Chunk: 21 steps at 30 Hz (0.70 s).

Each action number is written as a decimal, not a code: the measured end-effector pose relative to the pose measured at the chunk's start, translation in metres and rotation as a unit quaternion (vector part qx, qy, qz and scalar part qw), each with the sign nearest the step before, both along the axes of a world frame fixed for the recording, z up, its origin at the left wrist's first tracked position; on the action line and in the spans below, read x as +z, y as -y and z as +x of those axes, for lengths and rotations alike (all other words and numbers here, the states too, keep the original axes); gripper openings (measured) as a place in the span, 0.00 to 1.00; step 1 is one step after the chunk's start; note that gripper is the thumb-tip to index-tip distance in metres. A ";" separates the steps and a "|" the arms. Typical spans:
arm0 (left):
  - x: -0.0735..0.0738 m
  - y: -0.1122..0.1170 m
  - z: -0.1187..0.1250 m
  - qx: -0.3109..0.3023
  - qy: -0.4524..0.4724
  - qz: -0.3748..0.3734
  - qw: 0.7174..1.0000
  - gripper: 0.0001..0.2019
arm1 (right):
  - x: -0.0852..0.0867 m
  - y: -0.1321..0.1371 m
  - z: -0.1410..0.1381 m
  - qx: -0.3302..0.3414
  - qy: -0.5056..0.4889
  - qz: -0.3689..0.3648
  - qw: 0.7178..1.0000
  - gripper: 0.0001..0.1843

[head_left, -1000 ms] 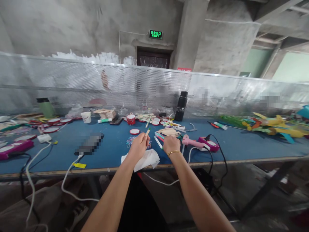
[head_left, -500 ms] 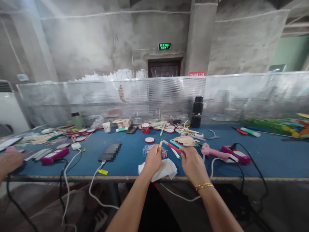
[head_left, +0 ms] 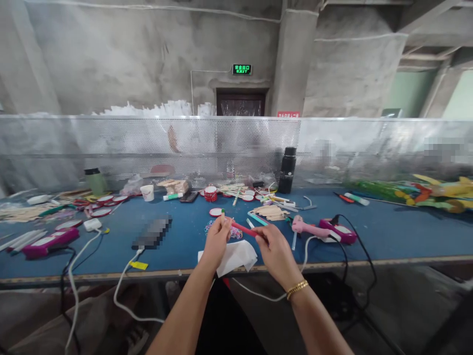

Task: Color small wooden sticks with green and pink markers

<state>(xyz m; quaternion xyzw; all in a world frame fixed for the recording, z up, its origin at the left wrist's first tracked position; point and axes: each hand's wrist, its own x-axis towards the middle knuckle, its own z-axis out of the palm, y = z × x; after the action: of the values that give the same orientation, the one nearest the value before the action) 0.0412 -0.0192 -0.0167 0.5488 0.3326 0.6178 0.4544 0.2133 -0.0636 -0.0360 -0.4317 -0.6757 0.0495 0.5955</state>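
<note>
My left hand (head_left: 217, 242) is closed on a small wooden stick (head_left: 222, 215) with a green end, which pokes up above the fingers. Pinched in my right hand (head_left: 276, 252) is a red marker pen (head_left: 244, 228); its far end meets the fingers of my left hand, and whether it touches the stick is hidden. Beneath my hands lie a white tissue (head_left: 238, 257) and a pile of colourful rubber bands (head_left: 210, 229). A white-and-red round lid-like disc (head_left: 216, 212) sits just beyond.
Purple devices (head_left: 51, 242) with cables lie at left and right, the right one beside a pink glue gun (head_left: 314, 228). A phone (head_left: 152, 233) charges at left. Wooden sticks (head_left: 269, 212), a black flask (head_left: 287, 170) and a paper cup (head_left: 147, 193) stand further back, before a perforated metal screen (head_left: 199, 143).
The view has turned to the right. The red marker pen has come up to my left hand's fingers. Another person's hand at the far left has gone out of view.
</note>
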 end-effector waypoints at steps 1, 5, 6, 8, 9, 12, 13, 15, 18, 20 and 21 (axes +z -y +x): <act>0.001 0.001 0.000 -0.007 0.025 -0.010 1.000 0.27 | 0.000 0.000 -0.002 0.010 -0.034 -0.012 0.999 0.10; 0.009 0.007 -0.001 -0.028 0.080 -0.036 0.996 0.30 | 0.002 -0.001 -0.020 0.094 -0.296 -0.067 0.948 0.15; 0.010 0.009 -0.002 -0.032 0.080 -0.038 0.996 0.31 | 0.003 -0.001 -0.027 0.130 -0.371 -0.066 0.917 0.17; 0.013 0.012 -0.002 -0.048 0.070 -0.040 0.996 0.30 | 0.006 0.000 -0.042 0.198 -0.465 -0.057 0.861 0.21; 0.014 0.013 -0.002 -0.059 0.062 -0.040 0.996 0.30 | 0.008 0.001 -0.050 0.213 -0.480 -0.054 0.849 0.22; 0.016 0.015 -0.003 -0.086 0.045 -0.046 0.994 0.28 | 0.014 0.002 -0.066 0.203 -0.420 -0.055 0.883 0.19; 0.016 0.014 -0.004 -0.085 0.046 -0.051 0.994 0.29 | 0.015 0.002 -0.069 0.191 -0.389 -0.056 0.899 0.20; 0.014 0.012 -0.005 -0.076 0.058 -0.057 0.994 0.28 | 0.017 0.001 -0.074 0.198 -0.361 -0.052 0.910 0.22; 0.007 0.006 -0.008 -0.090 0.062 -0.065 0.992 0.26 | 0.016 0.002 -0.078 0.232 -0.357 -0.060 0.903 0.22; 0.006 0.005 -0.010 -0.110 0.066 -0.064 0.990 0.26 | 0.015 0.009 -0.078 0.224 -0.354 -0.057 0.906 0.22; 0.008 0.004 -0.011 -0.098 0.082 -0.064 0.990 0.26 | 0.015 0.014 -0.077 0.208 -0.353 -0.048 0.911 0.22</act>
<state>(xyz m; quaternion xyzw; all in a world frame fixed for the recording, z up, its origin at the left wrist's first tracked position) 0.0306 -0.0235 -0.0091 0.4964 0.2777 0.5909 0.5722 0.1360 -0.0781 -0.0206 -0.2641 -0.4931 0.3534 0.7498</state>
